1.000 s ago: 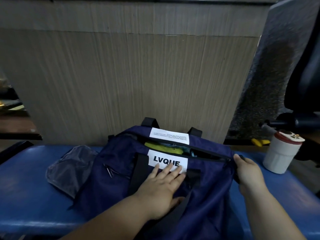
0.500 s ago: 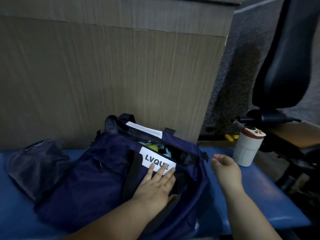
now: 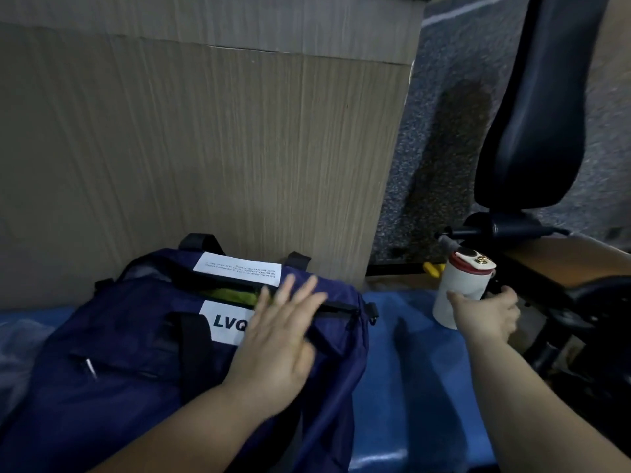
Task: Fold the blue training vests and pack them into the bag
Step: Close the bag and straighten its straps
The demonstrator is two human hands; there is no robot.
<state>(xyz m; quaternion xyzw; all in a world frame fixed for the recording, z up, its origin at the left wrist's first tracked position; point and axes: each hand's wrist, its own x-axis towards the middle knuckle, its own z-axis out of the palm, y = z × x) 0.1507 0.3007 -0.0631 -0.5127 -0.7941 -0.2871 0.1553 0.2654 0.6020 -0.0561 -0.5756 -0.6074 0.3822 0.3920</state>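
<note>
The bag (image 3: 112, 370) lies on the bench (image 3: 409, 370) with its zip (image 3: 334, 307) partly open. No blue vest shows outside it and only yellow-green cloth (image 3: 232, 295) shows in the gap, so packing looks nearly done, with the zip left to close. The left hand (image 3: 273, 349) rests flat on the bag's top, fingers straight and spread, gripping nothing; further right, the right hand (image 3: 488, 315) curls round the lower part of the cup (image 3: 461, 285).
</note>
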